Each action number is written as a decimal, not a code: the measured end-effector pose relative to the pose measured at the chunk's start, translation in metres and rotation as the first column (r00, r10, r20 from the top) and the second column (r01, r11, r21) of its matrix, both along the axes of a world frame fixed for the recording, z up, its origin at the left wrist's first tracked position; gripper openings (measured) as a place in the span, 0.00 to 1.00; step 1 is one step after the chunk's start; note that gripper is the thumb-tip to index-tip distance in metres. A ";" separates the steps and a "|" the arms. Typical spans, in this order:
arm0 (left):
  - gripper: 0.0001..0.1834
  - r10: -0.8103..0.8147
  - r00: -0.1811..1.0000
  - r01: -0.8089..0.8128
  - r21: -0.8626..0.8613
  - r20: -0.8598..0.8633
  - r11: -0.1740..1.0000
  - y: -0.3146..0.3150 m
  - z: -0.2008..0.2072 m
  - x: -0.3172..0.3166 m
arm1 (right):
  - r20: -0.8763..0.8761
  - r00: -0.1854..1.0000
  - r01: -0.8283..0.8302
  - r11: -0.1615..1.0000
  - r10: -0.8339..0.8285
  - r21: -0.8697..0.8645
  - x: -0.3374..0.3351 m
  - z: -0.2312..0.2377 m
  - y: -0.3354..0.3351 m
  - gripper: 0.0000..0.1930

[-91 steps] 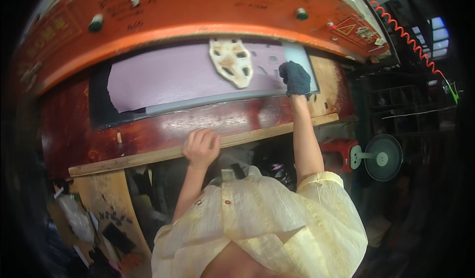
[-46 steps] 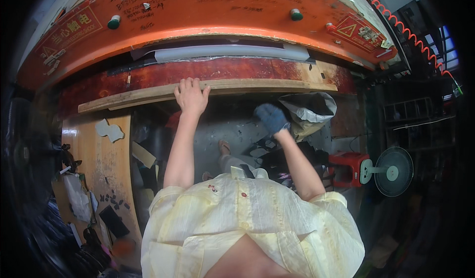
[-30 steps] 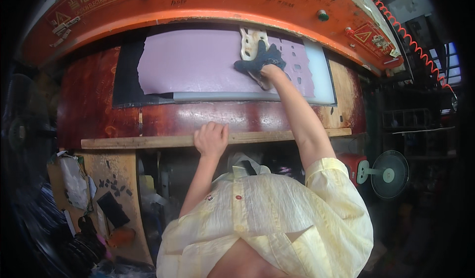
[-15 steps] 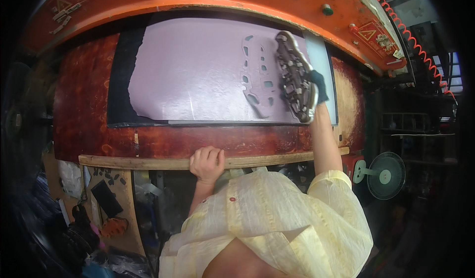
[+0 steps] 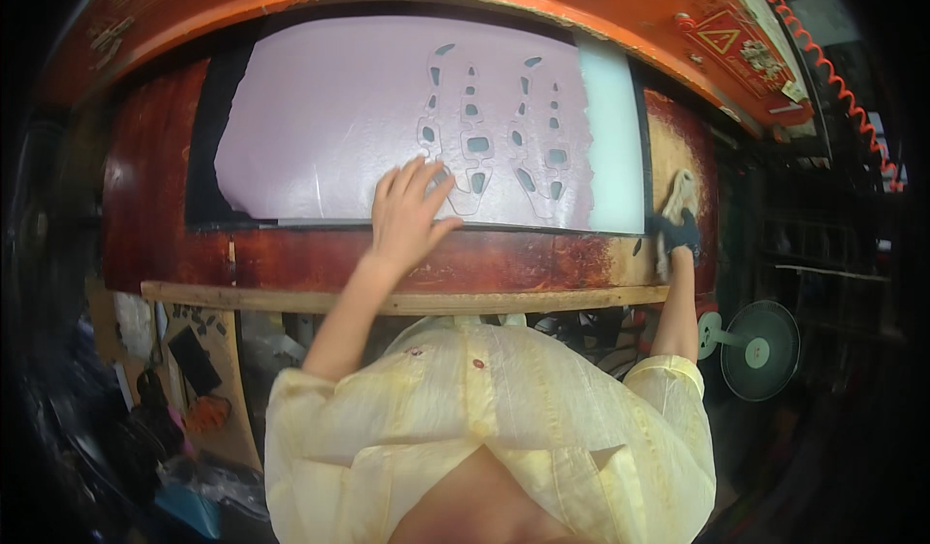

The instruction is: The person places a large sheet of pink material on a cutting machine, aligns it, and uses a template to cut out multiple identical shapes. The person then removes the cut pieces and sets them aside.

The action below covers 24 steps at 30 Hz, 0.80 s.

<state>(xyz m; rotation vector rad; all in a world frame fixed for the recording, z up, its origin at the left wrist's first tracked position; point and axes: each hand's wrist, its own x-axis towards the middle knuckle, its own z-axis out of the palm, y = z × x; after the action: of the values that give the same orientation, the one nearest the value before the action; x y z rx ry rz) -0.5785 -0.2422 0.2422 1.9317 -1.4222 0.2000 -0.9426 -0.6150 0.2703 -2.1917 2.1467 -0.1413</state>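
Left hand point(image 5: 407, 210) now presses the lilac sheet point(image 5: 339, 127); gloved right hand point(image 5: 675, 234) lowered.

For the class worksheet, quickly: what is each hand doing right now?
Left hand: open, fingers spread flat on the pale purple cut-out sheet.
Right hand: dark-gloved, closed on a pale cut piece.

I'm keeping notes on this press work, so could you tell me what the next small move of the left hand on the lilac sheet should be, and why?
Probably slide the left hand sideways to shift the lilac sheet so uncut material comes forward. It lies flat, fingers spread, on the sheet's lower edge beside two rows of cut-out holes, with a wide uncut area to its left. The gloved right hand holds a pale cut piece, clear of the sheet.
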 end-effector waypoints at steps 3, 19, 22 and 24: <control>0.30 -0.078 0.997 0.076 0.078 0.021 0.994 -0.016 -0.001 0.024 | -0.102 0.991 0.096 0.989 -0.084 0.115 0.002 -0.001 -0.001 0.54; 0.14 0.214 0.949 -0.243 -0.105 -0.231 0.964 -0.038 0.000 0.012 | -0.143 0.197 -0.979 0.187 0.970 -0.080 0.295 0.037 0.167 0.25; 0.19 0.267 0.929 -0.303 -0.112 -0.255 0.946 -0.032 -0.003 0.019 | 0.767 0.528 -0.618 0.785 0.365 0.052 0.293 0.073 0.107 0.11; 0.22 0.270 0.948 -0.271 0.016 -0.167 0.962 -0.031 -0.007 0.019 | 0.979 0.160 -0.609 0.793 0.125 -0.002 0.296 0.066 0.089 0.06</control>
<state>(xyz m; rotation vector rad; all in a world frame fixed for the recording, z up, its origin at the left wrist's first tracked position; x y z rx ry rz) -0.5596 -0.2732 0.2348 2.0815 -1.0437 0.1641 -0.6466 -0.5262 0.3367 -1.5390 0.7484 -0.7192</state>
